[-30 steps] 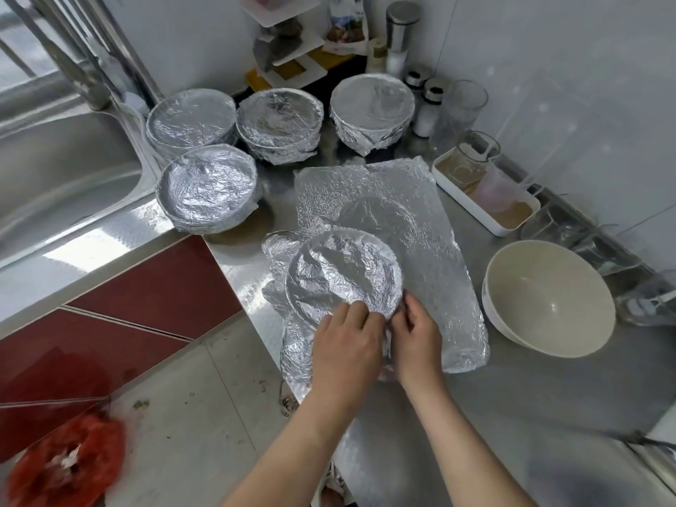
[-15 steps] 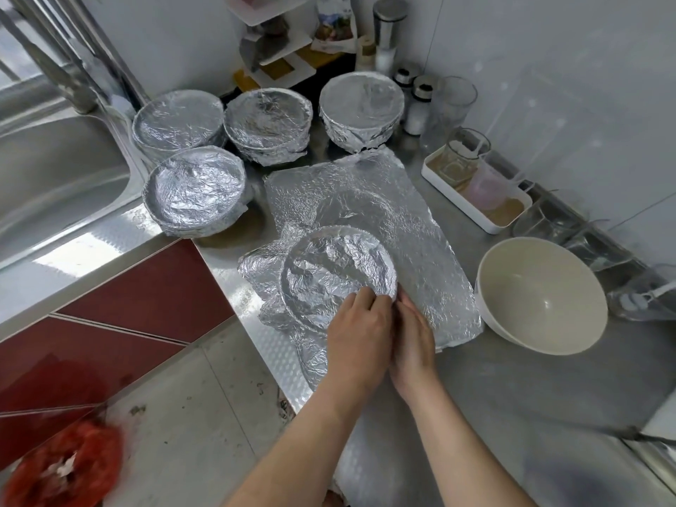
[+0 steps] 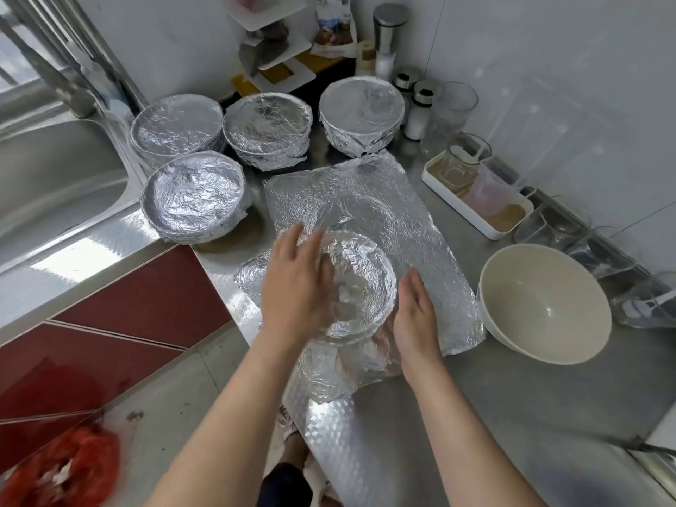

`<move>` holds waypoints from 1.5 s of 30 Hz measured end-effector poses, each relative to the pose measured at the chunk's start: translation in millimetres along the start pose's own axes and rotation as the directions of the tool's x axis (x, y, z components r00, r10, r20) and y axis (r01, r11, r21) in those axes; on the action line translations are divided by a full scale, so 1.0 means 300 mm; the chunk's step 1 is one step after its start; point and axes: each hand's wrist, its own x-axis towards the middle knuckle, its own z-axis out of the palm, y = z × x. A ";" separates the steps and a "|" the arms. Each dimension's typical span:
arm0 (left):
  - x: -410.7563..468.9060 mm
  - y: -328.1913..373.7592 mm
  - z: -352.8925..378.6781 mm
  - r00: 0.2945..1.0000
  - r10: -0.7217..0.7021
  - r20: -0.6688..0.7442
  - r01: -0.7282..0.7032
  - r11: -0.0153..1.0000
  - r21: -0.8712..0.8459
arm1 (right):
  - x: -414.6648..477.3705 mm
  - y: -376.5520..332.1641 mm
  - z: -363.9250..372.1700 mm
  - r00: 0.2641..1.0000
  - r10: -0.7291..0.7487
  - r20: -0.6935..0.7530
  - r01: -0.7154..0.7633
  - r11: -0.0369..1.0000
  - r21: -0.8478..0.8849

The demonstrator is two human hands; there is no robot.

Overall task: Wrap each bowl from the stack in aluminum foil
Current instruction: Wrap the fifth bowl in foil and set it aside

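A bowl covered in crinkled foil (image 3: 356, 287) sits at the counter's front edge, with loose foil hanging round its near side. My left hand (image 3: 296, 283) lies flat over its left rim, fingers straight. My right hand (image 3: 415, 316) presses the foil against the bowl's right side with straight fingers. Under and behind the bowl a flat foil sheet (image 3: 402, 221) lies spread on the counter. A bare cream bowl (image 3: 545, 305) stands to the right. Several foil-wrapped bowls (image 3: 195, 199) stand at the back left.
A steel sink (image 3: 55, 170) lies at the left. A white tray (image 3: 475, 199) with glass cups and several jars line the right wall. Shakers and a small shelf stand at the back. The counter's front edge drops to a tiled floor, where a red object (image 3: 62, 470) lies.
Both hands were together pinching foil at the bowl's near rim. They have parted: the left moved up over the left rim, the right slid to the right side.
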 end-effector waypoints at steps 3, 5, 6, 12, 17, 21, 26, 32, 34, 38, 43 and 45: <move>0.011 -0.078 0.029 0.995 -0.046 0.087 0.051 0.997 -0.055 | -0.002 -0.011 0.037 1.000 -0.012 -0.003 0.012 1.000 -0.010; 0.001 -0.083 0.045 0.991 -0.090 0.102 0.104 0.984 -0.148 | -0.002 -0.017 0.069 0.999 -0.031 -0.035 0.031 1.000 -0.003; -0.005 -0.079 0.049 0.991 -0.101 0.086 0.115 0.977 -0.177 | -0.005 -0.019 0.083 0.997 -0.035 -0.067 0.035 0.999 -0.005; -0.018 -0.059 0.047 0.982 -0.184 0.033 0.185 0.931 -0.316 | 0.001 -0.025 0.132 0.983 -0.058 -0.175 0.049 0.997 -0.054; -0.088 -0.038 -0.002 0.970 -0.242 -0.016 0.219 0.903 -0.369 | -0.006 -0.079 0.080 0.993 -0.114 0.034 0.115 0.993 -0.040; -0.187 -0.033 -0.030 0.949 -0.312 0.054 0.310 0.880 -0.360 | 0.057 -0.135 0.054 0.961 -0.106 0.254 0.159 0.967 -0.198; -0.255 -0.080 -0.016 0.956 -0.275 0.108 0.287 0.950 -0.126 | 0.109 -0.146 0.090 0.910 -0.158 0.384 0.342 0.808 -0.479; -0.232 -0.072 0.015 0.981 0.087 0.175 -0.133 0.952 0.275 | 0.101 -0.093 0.083 0.876 -0.209 0.434 0.474 0.536 -0.698; -0.222 -0.068 0.017 0.969 0.082 0.231 -0.155 0.934 0.321 | 0.096 -0.073 0.091 0.878 -0.217 0.426 0.465 0.595 -0.655; -0.215 -0.066 0.000 0.948 0.168 0.270 -0.240 0.935 0.261 | 0.103 -0.094 0.055 0.903 -0.166 0.396 0.310 0.891 -0.332; -0.251 -0.044 0.055 0.860 0.345 0.377 -0.449 0.862 0.235 | 0.102 -0.015 -0.069 0.912 -0.032 0.409 0.058 0.997 -0.052; -0.256 -0.039 0.078 0.873 0.326 0.363 -0.427 0.871 0.242 | 0.105 0.038 -0.094 0.889 0.007 0.457 -0.033 0.998 0.048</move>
